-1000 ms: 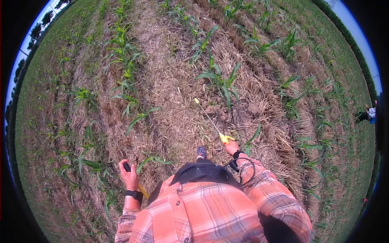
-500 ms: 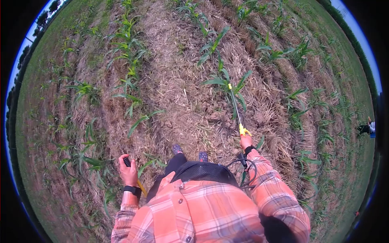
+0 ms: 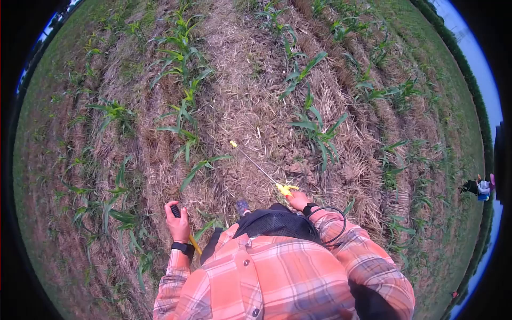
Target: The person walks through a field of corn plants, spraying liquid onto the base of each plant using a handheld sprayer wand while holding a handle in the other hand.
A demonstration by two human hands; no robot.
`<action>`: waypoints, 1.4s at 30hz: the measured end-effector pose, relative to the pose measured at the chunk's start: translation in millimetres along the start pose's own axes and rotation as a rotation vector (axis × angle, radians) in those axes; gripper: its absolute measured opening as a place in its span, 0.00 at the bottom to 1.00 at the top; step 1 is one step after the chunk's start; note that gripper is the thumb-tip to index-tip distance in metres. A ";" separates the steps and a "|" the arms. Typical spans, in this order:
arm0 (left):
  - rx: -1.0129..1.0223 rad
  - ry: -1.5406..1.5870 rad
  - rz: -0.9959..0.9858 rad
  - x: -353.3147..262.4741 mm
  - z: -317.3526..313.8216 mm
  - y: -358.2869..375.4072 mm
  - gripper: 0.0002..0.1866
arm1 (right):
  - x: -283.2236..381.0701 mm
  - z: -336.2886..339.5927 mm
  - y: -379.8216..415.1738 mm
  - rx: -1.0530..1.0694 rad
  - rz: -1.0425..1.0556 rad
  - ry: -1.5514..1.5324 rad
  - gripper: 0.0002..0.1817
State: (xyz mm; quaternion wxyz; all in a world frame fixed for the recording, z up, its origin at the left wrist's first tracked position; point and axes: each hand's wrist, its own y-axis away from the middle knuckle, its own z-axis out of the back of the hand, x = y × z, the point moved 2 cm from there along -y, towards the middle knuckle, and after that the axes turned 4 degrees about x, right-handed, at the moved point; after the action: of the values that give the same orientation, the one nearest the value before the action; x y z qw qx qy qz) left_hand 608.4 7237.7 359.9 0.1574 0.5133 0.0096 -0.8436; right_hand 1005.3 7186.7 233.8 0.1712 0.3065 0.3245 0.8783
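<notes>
My right hand [image 3: 298,200] is closed round the handle of a yellow spray wand [image 3: 260,168]. Its thin metal tube slants forward and left over the straw, ending in a yellow nozzle [image 3: 233,144] near the left row of young corn plants [image 3: 194,173]. At my left side, my left hand [image 3: 179,224] grips the black end of a pump lever [image 3: 175,211], whose yellow shaft [image 3: 196,245] runs back past my hip. A black hose [image 3: 341,224] loops beside my right forearm. Whatever the lever and hose join is hidden behind my body.
Another row of corn plants [image 3: 320,128] stands to the right of the straw-covered strip [image 3: 229,80] I walk along. More rows lie on both sides. One shoe [image 3: 242,207] shows below my waist. Far off at the right edge is another person [image 3: 484,187].
My right hand has swung the wand leftward, from the right corn row across the strip toward the left row. My left hand is slightly lower on the lever's side, still gripping it.
</notes>
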 end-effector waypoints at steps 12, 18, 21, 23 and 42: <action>-0.035 -0.100 -0.049 -62.0 -24.1 -71.4 0.12 | 28.0 34.3 -76.3 0.100 0.100 -0.199 0.17; -0.019 -0.147 -0.194 -100.5 -69.4 -127.1 0.12 | -29.5 93.3 -135.0 -0.148 -0.110 -0.135 0.19; 0.012 -0.153 -0.163 -113.5 -87.5 -145.0 0.12 | -69.2 121.0 -155.9 -0.245 -0.265 -0.197 0.19; 0.029 -0.137 -0.124 -121.8 -97.4 -154.2 0.12 | -91.1 140.6 -167.4 -0.353 -0.297 -0.304 0.18; 0.004 -0.057 -0.193 -149.5 -116.3 -294.8 0.12 | 28.5 204.8 -245.3 -0.288 -0.390 -0.464 0.17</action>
State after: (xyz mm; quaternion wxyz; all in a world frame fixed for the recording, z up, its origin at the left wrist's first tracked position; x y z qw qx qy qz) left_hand 691.0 7576.8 392.0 0.0746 0.4860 0.0529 -0.8691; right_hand 1141.9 7475.4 203.6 0.4468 0.4032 0.2021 0.7727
